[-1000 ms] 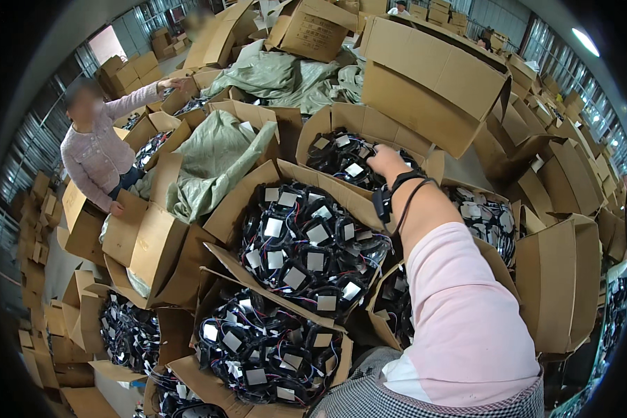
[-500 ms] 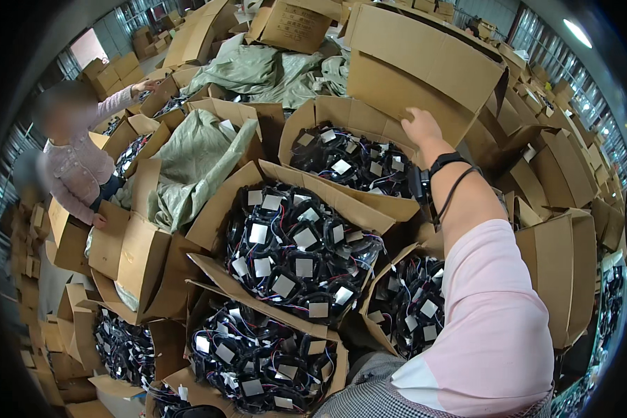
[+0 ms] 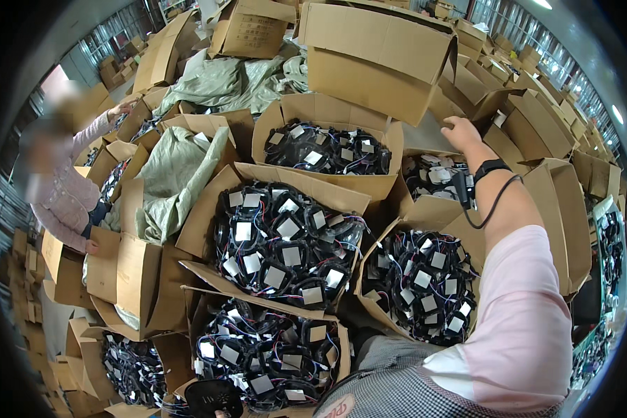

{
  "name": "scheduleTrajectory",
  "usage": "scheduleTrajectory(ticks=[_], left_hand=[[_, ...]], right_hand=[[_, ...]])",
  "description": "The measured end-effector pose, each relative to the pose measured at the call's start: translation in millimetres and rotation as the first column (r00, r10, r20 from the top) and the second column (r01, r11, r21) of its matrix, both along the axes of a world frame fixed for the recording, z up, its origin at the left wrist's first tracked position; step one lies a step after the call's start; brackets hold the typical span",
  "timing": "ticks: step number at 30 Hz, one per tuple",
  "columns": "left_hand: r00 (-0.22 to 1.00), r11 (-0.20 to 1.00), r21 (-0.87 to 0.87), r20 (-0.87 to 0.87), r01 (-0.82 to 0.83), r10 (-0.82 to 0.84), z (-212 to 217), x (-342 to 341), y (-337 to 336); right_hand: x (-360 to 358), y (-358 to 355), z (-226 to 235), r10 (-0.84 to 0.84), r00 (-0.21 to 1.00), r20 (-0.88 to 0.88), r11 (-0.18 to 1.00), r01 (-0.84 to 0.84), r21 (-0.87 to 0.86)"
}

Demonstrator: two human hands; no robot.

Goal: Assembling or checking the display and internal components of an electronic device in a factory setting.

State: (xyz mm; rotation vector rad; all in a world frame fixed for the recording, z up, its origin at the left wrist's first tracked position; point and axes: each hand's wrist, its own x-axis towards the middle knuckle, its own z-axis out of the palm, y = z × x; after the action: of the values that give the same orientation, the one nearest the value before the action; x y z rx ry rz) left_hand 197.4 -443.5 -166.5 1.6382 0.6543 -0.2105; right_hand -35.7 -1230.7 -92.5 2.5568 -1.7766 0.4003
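My right hand (image 3: 461,134) reaches out at the far right, fingers stretched out with nothing in them. It hangs near an open carton (image 3: 432,174) of black parts with pale pieces, beside a tall upturned carton (image 3: 369,73). Only a bit of my left hand (image 3: 220,414) shows at the lower edge, by a flat, rounded black piece with small slots (image 3: 213,398) that it seems to grip. Below that piece and around it lie black wired parts with silver-white squares (image 3: 261,355) in a carton. More such parts (image 3: 289,240) fill the middle carton.
Open cartons crowd every side, their flaps (image 3: 272,177) sticking up. Another full carton (image 3: 425,289) stands near my right side. Green-grey sheeting (image 3: 181,177) drapes over boxes at left. A co-worker in a light jacket (image 3: 66,191) stands at the far left, one arm stretched out.
My right hand has moved right, away from the tall carton's lower edge. The view has shifted right. The black rounded piece and part of my left hand have risen into view at the bottom.
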Motion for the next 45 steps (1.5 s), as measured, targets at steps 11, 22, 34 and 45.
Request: scheduleTrajectory(ticks=[11, 22, 34, 45], left_hand=[[0.99, 0.993, -0.009, 0.081, 0.115, -0.114, 8, 20, -69], [0.997, 0.98, 0.196, 0.053, 0.04, -0.051, 16, 46, -162], [0.999, 0.967, 0.251, -0.017, 0.035, -0.031, 15, 49, -198], [0.993, 0.996, -0.008, 0.076, -0.084, 0.085, 1, 49, -201]], right_hand=[[30, -88, 50, 0.001, 0.995, 0.098, 0.99, 0.012, -0.138], [127, -279, 100, -0.091, 0.996, 0.023, 0.88, 0.091, -0.467], [125, -334, 124, -0.119, 0.937, -0.329, 0.978, 0.054, -0.201], [1, -135, 173, -0.218, 0.963, -0.162, 0.929, 0.154, -0.336]])
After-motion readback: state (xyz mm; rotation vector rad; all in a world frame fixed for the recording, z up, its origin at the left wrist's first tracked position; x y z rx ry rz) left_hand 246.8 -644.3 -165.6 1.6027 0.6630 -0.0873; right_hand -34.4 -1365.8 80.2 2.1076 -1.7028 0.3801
